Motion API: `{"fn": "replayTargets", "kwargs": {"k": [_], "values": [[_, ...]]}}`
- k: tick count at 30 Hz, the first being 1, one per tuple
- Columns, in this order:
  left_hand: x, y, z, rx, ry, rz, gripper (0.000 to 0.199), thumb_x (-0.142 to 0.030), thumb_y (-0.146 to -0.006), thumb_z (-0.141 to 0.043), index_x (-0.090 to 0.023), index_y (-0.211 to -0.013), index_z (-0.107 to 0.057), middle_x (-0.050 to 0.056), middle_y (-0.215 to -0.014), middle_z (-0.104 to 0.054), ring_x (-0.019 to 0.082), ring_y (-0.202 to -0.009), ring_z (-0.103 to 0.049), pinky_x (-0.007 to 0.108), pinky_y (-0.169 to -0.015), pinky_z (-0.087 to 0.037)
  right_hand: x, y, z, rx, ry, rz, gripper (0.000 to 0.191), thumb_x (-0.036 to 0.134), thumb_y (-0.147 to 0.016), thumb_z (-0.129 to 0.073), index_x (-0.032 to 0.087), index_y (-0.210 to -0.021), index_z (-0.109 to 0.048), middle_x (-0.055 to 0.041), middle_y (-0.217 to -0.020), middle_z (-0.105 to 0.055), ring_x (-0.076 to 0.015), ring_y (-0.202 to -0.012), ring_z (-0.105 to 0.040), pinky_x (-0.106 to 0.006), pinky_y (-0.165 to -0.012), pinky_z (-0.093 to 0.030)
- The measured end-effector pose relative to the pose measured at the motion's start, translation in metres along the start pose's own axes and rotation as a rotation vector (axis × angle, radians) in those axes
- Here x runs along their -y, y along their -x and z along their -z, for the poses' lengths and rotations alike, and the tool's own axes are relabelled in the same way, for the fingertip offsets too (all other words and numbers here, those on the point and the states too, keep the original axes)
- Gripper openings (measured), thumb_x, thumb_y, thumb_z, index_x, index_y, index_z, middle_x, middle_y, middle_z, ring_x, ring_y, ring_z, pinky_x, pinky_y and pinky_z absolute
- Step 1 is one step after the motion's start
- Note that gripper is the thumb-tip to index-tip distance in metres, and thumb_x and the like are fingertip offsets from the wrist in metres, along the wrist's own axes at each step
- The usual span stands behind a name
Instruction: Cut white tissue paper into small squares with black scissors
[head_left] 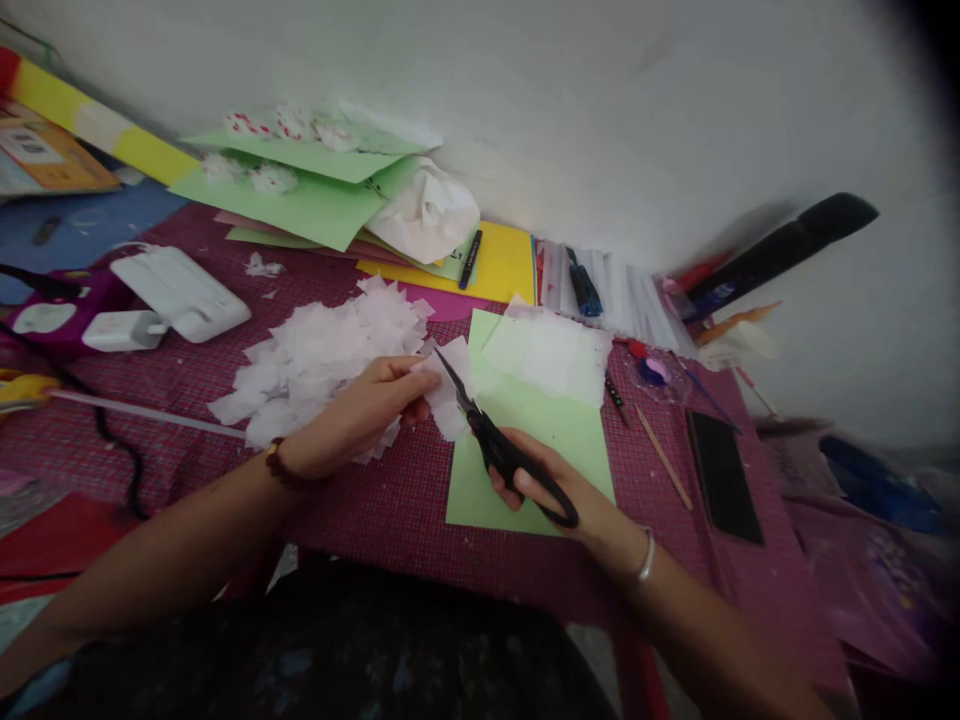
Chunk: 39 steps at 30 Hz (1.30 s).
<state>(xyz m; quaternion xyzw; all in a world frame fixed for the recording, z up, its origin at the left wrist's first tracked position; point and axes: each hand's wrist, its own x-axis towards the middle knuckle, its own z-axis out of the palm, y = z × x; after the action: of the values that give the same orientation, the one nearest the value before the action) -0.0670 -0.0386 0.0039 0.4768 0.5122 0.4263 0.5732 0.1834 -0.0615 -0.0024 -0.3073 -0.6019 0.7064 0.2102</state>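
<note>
My left hand pinches a small piece of white tissue paper between thumb and fingers. Black-handled scissors are in my right hand, the fingers wrapped through the handles. The blades point up and left and meet the tissue piece. Beneath the scissors lies a sheet of light green paper, with a flat stack of white tissue sheets on its upper part. A heap of cut white tissue pieces sits beside and behind my left hand.
Green sheets with crumpled white bits stand at the back, near a black marker on a yellow sheet. A white charger is at left. To the right lie a wooden stick and a dark phone.
</note>
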Motion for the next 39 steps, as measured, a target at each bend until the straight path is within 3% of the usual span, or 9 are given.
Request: {"fn": "replayTargets", "kwargs": {"k": [7,12,17,21,27,33,39], "values": [[0.001,0.000,-0.001,0.002,0.035,0.002,0.028,-0.034,-0.082,-0.064,-0.020,-0.057,-0.060,0.000,-0.050,-0.055,0.010,-0.045,-0.045,0.023,-0.044,-0.031,-0.004,0.002,-0.004,-0.070,0.003,-0.027,0.042,0.059,-0.086,-0.066,0.019,-0.097,-0.058,0.0040,-0.070,-0.048,-0.0080,-0.054,-0.037,-0.028,-0.051,-0.029],[0.004,-0.002,0.000,0.010,0.121,0.022,0.024,-0.032,-0.078,-0.068,-0.019,-0.059,-0.062,-0.001,-0.051,-0.055,0.009,-0.046,-0.044,0.022,-0.046,-0.033,-0.004,0.000,-0.008,-0.098,-0.008,-0.082,0.048,0.061,-0.084,-0.067,0.019,-0.106,-0.057,0.0050,-0.070,-0.049,-0.0062,-0.048,-0.037,-0.026,-0.047,-0.027],[-0.006,0.001,-0.005,0.083,0.251,0.005,0.008,-0.020,-0.066,-0.074,-0.018,-0.072,-0.068,0.001,-0.070,-0.068,0.013,-0.063,-0.060,0.025,-0.061,-0.048,-0.003,0.001,-0.009,-0.093,-0.033,-0.017,0.055,0.066,-0.085,-0.063,0.019,-0.113,-0.055,0.0013,-0.079,-0.051,-0.0100,-0.059,-0.043,-0.029,-0.056,-0.034],[-0.013,0.003,-0.004,0.078,0.323,0.063,0.009,-0.021,-0.069,-0.073,-0.018,-0.074,-0.066,0.001,-0.065,-0.066,0.012,-0.058,-0.059,0.025,-0.058,-0.047,0.004,0.026,-0.008,-0.114,-0.040,-0.019,0.052,0.065,-0.091,-0.056,0.019,-0.116,-0.054,-0.0027,-0.088,-0.053,-0.0144,-0.071,-0.047,-0.033,-0.068,-0.037],[-0.011,0.003,-0.001,0.048,0.307,0.034,0.014,-0.025,-0.075,-0.075,-0.017,-0.073,-0.064,0.000,-0.062,-0.062,0.010,-0.055,-0.056,0.022,-0.054,-0.042,0.021,0.063,-0.008,-0.056,0.045,-0.209,0.058,0.067,-0.091,-0.055,0.020,-0.124,-0.056,-0.0070,-0.097,-0.058,-0.0186,-0.079,-0.052,-0.035,-0.074,-0.041],[-0.007,0.006,-0.001,0.082,0.227,0.088,0.016,-0.029,-0.075,-0.077,-0.018,-0.072,-0.065,0.000,-0.059,-0.060,0.010,-0.050,-0.050,0.023,-0.048,-0.035,0.034,0.038,-0.013,-0.098,0.123,-0.153,0.050,0.061,-0.091,-0.059,0.020,-0.120,-0.059,-0.0044,-0.090,-0.055,-0.0179,-0.078,-0.050,-0.034,-0.075,-0.043],[-0.011,0.002,0.003,0.061,0.241,0.031,0.020,-0.028,-0.074,-0.074,-0.018,-0.062,-0.062,0.000,-0.056,-0.058,0.010,-0.051,-0.051,0.023,-0.051,-0.037,0.028,0.006,-0.005,-0.006,0.115,-0.075,0.059,0.062,-0.086,-0.065,0.018,-0.125,-0.058,-0.0024,-0.084,-0.051,-0.0148,-0.070,-0.045,-0.032,-0.065,-0.040]]}}
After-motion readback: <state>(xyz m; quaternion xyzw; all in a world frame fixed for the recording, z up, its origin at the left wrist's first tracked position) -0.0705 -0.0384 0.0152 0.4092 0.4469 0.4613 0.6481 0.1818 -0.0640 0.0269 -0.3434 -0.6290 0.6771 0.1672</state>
